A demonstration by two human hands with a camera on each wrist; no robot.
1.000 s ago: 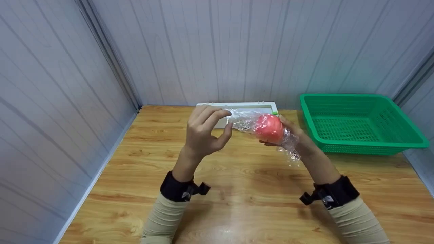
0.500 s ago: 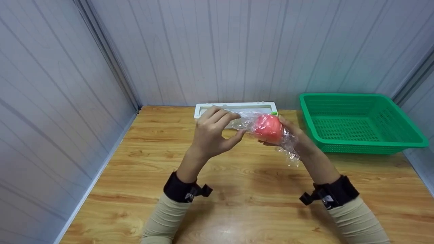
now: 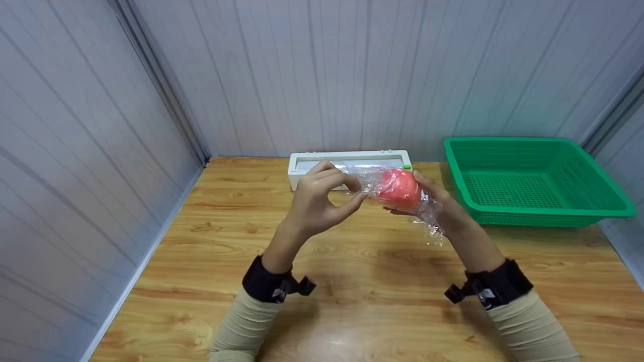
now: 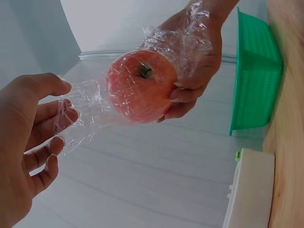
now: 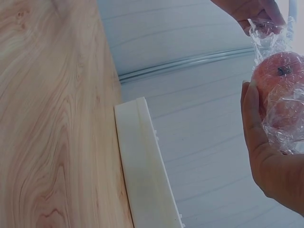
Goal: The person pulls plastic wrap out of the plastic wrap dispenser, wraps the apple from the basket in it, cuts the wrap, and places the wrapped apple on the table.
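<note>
Seen from above the hands, over a wooden table (image 3: 352, 281) set in a corner of pale ribbed walls (image 3: 75, 151).

At left of centre, left hand (image 3: 317, 203) raised above the table, thumb and fingers (image 4: 50, 111) pinching a twisted tail of clear plastic wrap (image 3: 359, 178). Wrap stretched rightward from that pinch to a red apple (image 3: 400, 188), covering it loosely; stem end visible through the film in the left wrist view (image 4: 144, 71).

Just right of the apple, right hand (image 3: 437, 203) cupped around its far side, fingers curled on the fruit and on the loose wrap trailing down over the wrist. Apple held in the air between both hands, well above the tabletop.

Behind the hands, against the back wall, a long white wrap dispenser (image 3: 347, 163) lying flat on the table.

At far right, a green plastic basket (image 3: 533, 181) with mesh sides, sitting on the table near the right wall, well apart from the apple.
</note>
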